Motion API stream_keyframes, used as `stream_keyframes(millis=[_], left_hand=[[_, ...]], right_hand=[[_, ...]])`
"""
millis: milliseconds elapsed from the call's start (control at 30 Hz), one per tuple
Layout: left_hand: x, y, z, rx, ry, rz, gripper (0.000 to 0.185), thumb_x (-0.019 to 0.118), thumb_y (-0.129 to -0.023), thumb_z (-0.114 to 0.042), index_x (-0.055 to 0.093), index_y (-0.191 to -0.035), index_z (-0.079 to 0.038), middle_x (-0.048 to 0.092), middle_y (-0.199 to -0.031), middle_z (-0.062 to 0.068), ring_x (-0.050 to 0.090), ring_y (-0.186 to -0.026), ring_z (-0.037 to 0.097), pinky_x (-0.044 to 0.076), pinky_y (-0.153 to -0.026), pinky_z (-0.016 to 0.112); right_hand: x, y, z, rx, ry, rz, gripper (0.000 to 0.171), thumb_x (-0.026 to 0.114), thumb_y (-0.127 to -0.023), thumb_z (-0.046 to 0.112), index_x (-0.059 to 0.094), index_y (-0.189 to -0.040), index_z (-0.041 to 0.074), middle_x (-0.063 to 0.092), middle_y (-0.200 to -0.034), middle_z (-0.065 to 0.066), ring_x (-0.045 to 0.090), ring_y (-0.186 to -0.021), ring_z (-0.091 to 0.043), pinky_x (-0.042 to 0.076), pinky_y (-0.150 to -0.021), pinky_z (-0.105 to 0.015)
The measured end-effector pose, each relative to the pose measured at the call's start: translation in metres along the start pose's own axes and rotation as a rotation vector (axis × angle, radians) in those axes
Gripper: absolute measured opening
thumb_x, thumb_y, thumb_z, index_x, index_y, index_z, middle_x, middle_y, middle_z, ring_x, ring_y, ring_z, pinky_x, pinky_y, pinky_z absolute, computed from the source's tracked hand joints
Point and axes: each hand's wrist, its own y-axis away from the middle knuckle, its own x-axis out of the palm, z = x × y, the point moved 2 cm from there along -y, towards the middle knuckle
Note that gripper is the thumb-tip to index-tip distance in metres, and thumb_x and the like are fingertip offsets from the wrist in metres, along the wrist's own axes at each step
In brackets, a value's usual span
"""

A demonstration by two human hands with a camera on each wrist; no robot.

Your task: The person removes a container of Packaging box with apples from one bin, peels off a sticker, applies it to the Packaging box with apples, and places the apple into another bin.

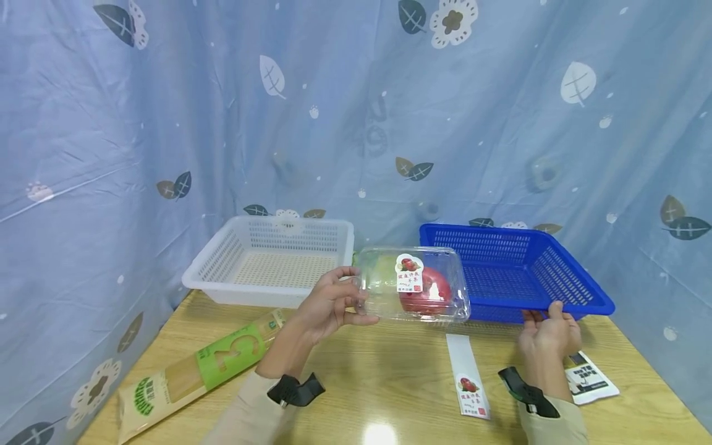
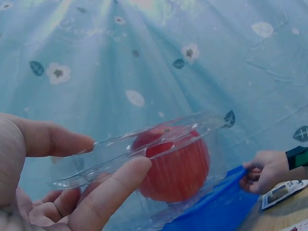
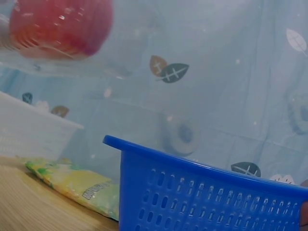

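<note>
Inside the left hand's [image 1: 328, 306] clear box [image 1: 411, 284] — an apple [image 1: 425, 290].

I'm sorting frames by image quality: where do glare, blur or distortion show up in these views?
Head view: a lamp glare spot on the table near the bottom edge, and wide-angle bending at the borders. Left wrist view: fingers close and soft, clear box sharper. Right wrist view: apple blurred at the top, blue basket sharp.
</note>
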Motion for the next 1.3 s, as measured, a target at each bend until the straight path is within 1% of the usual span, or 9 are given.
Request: stream_keyframes(millis=[233, 400, 533, 633, 767, 933, 1167, 1233, 1300], left_hand=[[0.009, -0.017, 0.007, 0.029, 0.019, -0.046, 0.053, 0.056, -0.088, 0.007, 0.031, -0.133, -0.007, 0.058, -0.082, 0.006, 0.057, -0.061, 0.015, 0.06, -0.086, 0.05], [0.016, -0.035, 0.013, 0.057, 0.033, -0.074, 0.056, 0.056, -0.088, 0.006, 0.028, -0.135, -0.006, 0.052, -0.079, 0.005, 0.055, -0.06, 0.016, 0.059, -0.088, 0.051], [0.022, -0.05, 0.02, 0.065, 0.055, -0.104, 0.059, 0.056, -0.09, 0.006, 0.026, -0.139, -0.005, 0.05, -0.084, 0.007, 0.052, -0.06, 0.017, 0.06, -0.088, 0.05], [0.026, -0.061, 0.025, 0.062, 0.072, -0.127, 0.057, 0.057, -0.09, 0.007, 0.028, -0.137, -0.006, 0.05, -0.087, 0.009, 0.051, -0.061, 0.018, 0.06, -0.089, 0.049], [0.034, -0.072, 0.032, 0.058, 0.083, -0.155, 0.051, 0.058, -0.089, 0.008, 0.032, -0.13, -0.007, 0.051, -0.083, 0.01, 0.052, -0.06, 0.019, 0.06, -0.088, 0.051], [0.044, -0.086, 0.04, 0.048, 0.101, -0.174, 0.059, 0.06, -0.088, 0.01, 0.032, -0.139, -0.002, 0.05, -0.079, 0.009, 0.05, -0.058, 0.019, 0.06, -0.086, 0.051], [0.059, -0.111, 0.049, 0.021, 0.117, -0.208, 0.053, 0.062, -0.086, 0.012, 0.036, -0.129, -0.006, 0.046, -0.077, 0.009, 0.043, -0.054, 0.019, 0.061, -0.083, 0.05], [0.062, -0.117, 0.05, 0.019, 0.109, -0.216, 0.053, 0.063, -0.086, 0.011, 0.037, -0.129, -0.006, 0.046, -0.076, 0.009, 0.042, -0.053, 0.02, 0.062, -0.082, 0.05], [0.064, -0.123, 0.051, 0.018, 0.108, -0.227, 0.059, 0.064, -0.086, 0.011, 0.036, -0.135, -0.004, 0.045, -0.075, 0.008, 0.041, -0.053, 0.02, 0.062, -0.081, 0.05]], right_hand=[[-0.002, -0.003, -0.002, -0.001, 0.016, -0.024, 0.033, 0.066, -0.097, 0.019, 0.036, -0.088, 0.011, 0.043, -0.086, -0.003, 0.042, -0.063, -0.02, 0.048, -0.056, -0.033], [-0.004, -0.005, -0.001, 0.002, 0.02, -0.012, 0.033, 0.066, -0.097, 0.02, 0.036, -0.088, 0.011, 0.043, -0.086, -0.003, 0.043, -0.063, -0.02, 0.049, -0.056, -0.034], [-0.004, -0.006, 0.001, -0.001, 0.018, -0.02, 0.034, 0.067, -0.096, 0.02, 0.036, -0.085, 0.01, 0.043, -0.083, -0.004, 0.042, -0.062, -0.021, 0.049, -0.055, -0.034], [-0.003, -0.006, 0.002, 0.001, 0.021, -0.021, 0.032, 0.067, -0.096, 0.02, 0.038, -0.087, 0.011, 0.044, -0.085, -0.004, 0.043, -0.063, -0.021, 0.049, -0.056, -0.034], [-0.001, -0.006, 0.002, 0.012, 0.034, -0.015, 0.031, 0.066, -0.096, 0.02, 0.037, -0.09, 0.012, 0.043, -0.088, -0.003, 0.042, -0.065, -0.02, 0.048, -0.057, -0.033], [0.002, -0.005, 0.0, 0.022, 0.039, -0.008, 0.029, 0.065, -0.097, 0.02, 0.038, -0.093, 0.012, 0.044, -0.089, -0.003, 0.042, -0.066, -0.02, 0.047, -0.059, -0.033], [0.001, -0.004, 0.003, 0.039, 0.001, -0.022, 0.024, 0.066, -0.097, 0.017, 0.043, -0.098, 0.012, 0.048, -0.091, -0.004, 0.045, -0.065, -0.021, 0.049, -0.059, -0.034], [0.001, -0.004, 0.004, 0.042, 0.006, -0.019, 0.023, 0.066, -0.097, 0.018, 0.043, -0.1, 0.012, 0.048, -0.092, -0.004, 0.045, -0.066, -0.021, 0.049, -0.059, -0.034], [0.001, -0.003, 0.004, 0.043, 0.007, -0.015, 0.024, 0.066, -0.097, 0.018, 0.042, -0.099, 0.012, 0.047, -0.092, -0.004, 0.045, -0.066, -0.022, 0.049, -0.059, -0.034]])
